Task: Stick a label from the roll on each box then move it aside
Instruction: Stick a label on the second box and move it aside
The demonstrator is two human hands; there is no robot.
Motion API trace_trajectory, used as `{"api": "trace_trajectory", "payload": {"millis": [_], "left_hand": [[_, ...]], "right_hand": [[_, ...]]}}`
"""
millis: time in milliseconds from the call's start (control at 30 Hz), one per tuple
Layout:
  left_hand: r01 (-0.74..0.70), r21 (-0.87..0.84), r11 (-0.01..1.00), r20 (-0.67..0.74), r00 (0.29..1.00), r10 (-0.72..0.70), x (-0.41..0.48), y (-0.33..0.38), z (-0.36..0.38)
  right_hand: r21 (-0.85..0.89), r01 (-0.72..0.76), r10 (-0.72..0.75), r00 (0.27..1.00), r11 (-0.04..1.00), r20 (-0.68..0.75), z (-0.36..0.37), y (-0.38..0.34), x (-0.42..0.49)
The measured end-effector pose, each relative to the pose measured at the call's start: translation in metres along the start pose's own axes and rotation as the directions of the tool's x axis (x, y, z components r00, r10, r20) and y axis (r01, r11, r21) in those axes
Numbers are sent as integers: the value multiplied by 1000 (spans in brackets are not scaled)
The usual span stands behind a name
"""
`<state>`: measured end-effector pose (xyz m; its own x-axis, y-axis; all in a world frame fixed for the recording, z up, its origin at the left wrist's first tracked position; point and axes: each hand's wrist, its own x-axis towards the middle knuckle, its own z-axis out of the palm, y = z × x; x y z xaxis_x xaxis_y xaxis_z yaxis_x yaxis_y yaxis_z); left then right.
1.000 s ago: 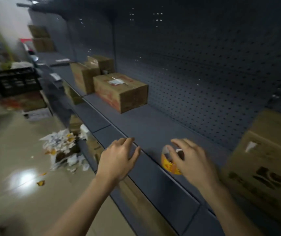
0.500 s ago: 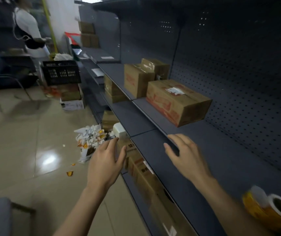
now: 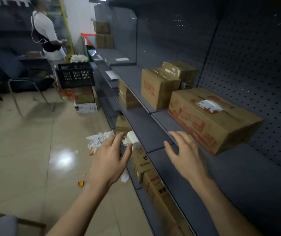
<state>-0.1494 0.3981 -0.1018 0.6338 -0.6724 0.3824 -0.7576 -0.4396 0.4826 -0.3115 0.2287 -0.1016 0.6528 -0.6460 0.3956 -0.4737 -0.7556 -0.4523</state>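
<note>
A long cardboard box with red print and a white label on top (image 3: 211, 119) lies on the grey shelf (image 3: 195, 167). Behind it stand a taller brown box (image 3: 158, 88) and a taped box (image 3: 181, 72) at the pegboard. My right hand (image 3: 186, 154) hovers open over the shelf's front edge, just left of the long box and not touching it. My left hand (image 3: 110, 158) is open in the air in front of the shelf, fingers spread, holding nothing. The label roll is out of view.
Lower shelves hold more cardboard boxes (image 3: 155, 183) and a small white box (image 3: 133, 140). Torn paper scraps (image 3: 99, 142) litter the tiled floor. A black crate (image 3: 75, 74) sits on stacked boxes, a chair (image 3: 17, 77) stands left, and a person (image 3: 47, 34) stands beyond.
The view swung left along the shelf and the yellow label roll left the frame at the right. Both empty hands moved towards the long box.
</note>
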Motion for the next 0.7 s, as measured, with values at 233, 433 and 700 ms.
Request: {"api": "trace_trajectory", "payload": {"millis": [233,433,700], "left_hand": [[-78,-32,996,79,994,80,103,-12,31],[-152,-137,979,166,971,174,173,-23,71],[-334,-324,885,298,852,431,271,-5,132]], "right_hand": [[-36,-35,32,996,999,-80,28,23,84],[-132,-108,97,991,985,-90,50,37,129],[-294,-382,348,923,876,-163,47,42,159]]}}
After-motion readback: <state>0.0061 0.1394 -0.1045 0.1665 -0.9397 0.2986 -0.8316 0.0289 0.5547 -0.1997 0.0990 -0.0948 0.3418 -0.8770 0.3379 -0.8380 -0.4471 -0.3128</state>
